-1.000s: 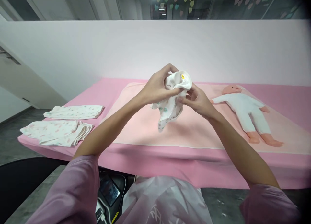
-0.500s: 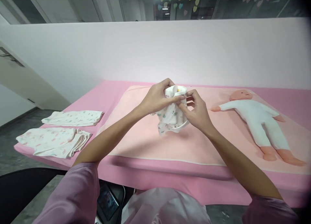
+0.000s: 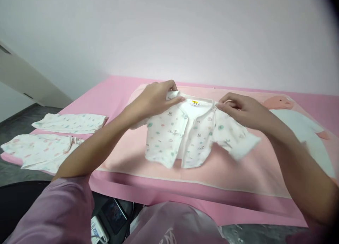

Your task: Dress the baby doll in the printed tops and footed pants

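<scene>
A small white baby jacket (image 3: pixel 190 136) with coloured prints hangs spread open over the pale pink mat (image 3: pixel 238 173). My left hand (image 3: pixel 156 97) pinches its left shoulder. My right hand (image 3: pixel 242 108) pinches its right shoulder. The jacket's front is open and a yellow label shows at the collar. Its lower hem hovers just above or on the mat. A baby doll (image 3: pixel 299 125) in a white suit lies on the mat to the right, partly hidden behind my right forearm.
Two folded printed garments (image 3: pixel 70 122) (image 3: pixel 39 152) lie at the left end of the pink table (image 3: pixel 111 95). A white wall runs behind the table. Below the table edge sits a dark device with a screen (image 3: pixel 112 214).
The bunched-up garment has been pulled apart into a spread jacket, my hands moving away from each other. The view has tilted downward.
</scene>
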Demonstrator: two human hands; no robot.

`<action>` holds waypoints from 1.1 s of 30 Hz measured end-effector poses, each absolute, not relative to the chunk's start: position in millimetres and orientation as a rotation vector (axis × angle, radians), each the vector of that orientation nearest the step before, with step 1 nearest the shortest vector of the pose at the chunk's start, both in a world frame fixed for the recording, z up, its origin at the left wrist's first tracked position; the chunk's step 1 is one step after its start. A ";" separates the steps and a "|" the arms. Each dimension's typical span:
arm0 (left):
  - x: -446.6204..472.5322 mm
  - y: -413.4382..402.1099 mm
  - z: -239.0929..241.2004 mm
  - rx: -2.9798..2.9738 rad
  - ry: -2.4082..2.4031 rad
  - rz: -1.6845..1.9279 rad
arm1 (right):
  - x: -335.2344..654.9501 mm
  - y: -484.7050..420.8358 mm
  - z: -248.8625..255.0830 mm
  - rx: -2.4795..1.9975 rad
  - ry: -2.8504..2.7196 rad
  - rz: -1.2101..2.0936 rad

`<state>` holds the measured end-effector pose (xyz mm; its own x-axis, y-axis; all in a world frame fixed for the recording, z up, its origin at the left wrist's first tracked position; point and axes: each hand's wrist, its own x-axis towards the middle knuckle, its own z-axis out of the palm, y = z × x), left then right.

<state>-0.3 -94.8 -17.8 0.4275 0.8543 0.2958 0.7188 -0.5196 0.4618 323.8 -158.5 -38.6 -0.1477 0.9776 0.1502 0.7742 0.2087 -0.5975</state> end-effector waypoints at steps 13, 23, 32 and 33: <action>-76.4 22.7 -185.8 2.130 1.607 0.156 | 392.4 -107.8 -207.7 -1.797 -2.039 0.841; -89.1 22.6 -172.6 1.850 1.244 0.212 | 405.4 -97.5 -222.4 -1.701 -1.388 1.191; -80.7 70.6 -200.7 2.090 1.439 0.242 | 404.3 -71.3 -217.5 -1.870 -1.916 0.710; -73.7 72.3 -203.4 2.187 1.426 0.220 | 395.5 -69.7 -216.1 -1.844 -1.989 0.583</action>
<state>-73.7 72.3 -203.4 0.4337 0.8901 -0.1402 0.8065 -0.3141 0.5009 395.5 -69.7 -216.1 -0.0794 0.9968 -0.0125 0.8458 0.0607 -0.5301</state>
